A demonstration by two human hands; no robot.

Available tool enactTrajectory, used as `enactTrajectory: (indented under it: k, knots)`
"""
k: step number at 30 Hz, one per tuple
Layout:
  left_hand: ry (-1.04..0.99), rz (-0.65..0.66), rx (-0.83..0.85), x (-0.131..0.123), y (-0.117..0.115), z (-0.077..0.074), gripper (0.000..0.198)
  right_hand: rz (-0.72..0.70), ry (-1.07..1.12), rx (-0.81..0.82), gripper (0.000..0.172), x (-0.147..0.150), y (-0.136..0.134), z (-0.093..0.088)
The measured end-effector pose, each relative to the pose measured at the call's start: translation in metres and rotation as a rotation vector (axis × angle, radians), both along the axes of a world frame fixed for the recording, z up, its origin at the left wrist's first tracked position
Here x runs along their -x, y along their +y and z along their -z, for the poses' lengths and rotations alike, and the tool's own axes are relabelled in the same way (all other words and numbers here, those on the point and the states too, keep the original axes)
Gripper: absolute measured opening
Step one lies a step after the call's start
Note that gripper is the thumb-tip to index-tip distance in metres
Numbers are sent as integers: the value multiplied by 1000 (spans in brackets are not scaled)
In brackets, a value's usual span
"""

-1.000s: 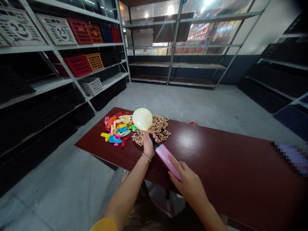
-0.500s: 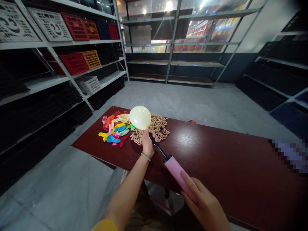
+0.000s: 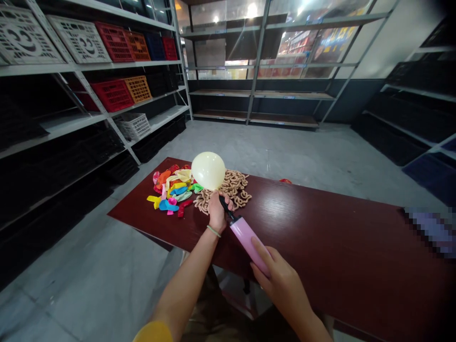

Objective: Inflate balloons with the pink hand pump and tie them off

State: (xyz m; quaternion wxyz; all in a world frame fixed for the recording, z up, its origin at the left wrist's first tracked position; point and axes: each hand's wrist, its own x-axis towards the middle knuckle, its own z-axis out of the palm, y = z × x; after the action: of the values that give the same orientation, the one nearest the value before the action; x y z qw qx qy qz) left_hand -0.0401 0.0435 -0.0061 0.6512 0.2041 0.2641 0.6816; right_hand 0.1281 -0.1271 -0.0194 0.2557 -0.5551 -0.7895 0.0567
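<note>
My left hand (image 3: 218,209) is closed around the black nozzle end of a balloon pump, pinching the neck of a pale yellow balloon (image 3: 208,170) there. The balloon is round and swollen, standing above my fingers. My right hand (image 3: 272,270) wraps the pink barrel of the balloon pump (image 3: 249,242), whose black rod is mostly inside the barrel. Left of my left hand lies a pile of limp coloured balloons (image 3: 174,187). Behind and beside it spreads a heap of tan, twisted, cord-like pieces (image 3: 235,187), partly hidden by the balloon and hand.
Everything rests on or above a dark red-brown table (image 3: 320,237). A pixelated purplish patch (image 3: 432,230) covers its right end. Shelves with plastic crates (image 3: 114,95) stand at left, and a metal rack (image 3: 254,95) stands at the back. A small red item (image 3: 285,181) shows beyond the far edge.
My right hand has pushed the pink barrel up and left toward my left hand, so less black rod shows. The pale yellow balloon looks slightly larger.
</note>
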Motion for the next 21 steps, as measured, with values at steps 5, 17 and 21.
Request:
enactTrajectory:
  k: [5,17,21]
  knots:
    - [4,-41,-17,-1,3,1,21,-24,5,-15,57,-25,-30,0]
    - [-33,12,45,-4,0,2,22,84,-21,25,56,16,19,-5]
    - [-9,46,38,-9,-2,4,22,56,-36,18,58,10,5,-1]
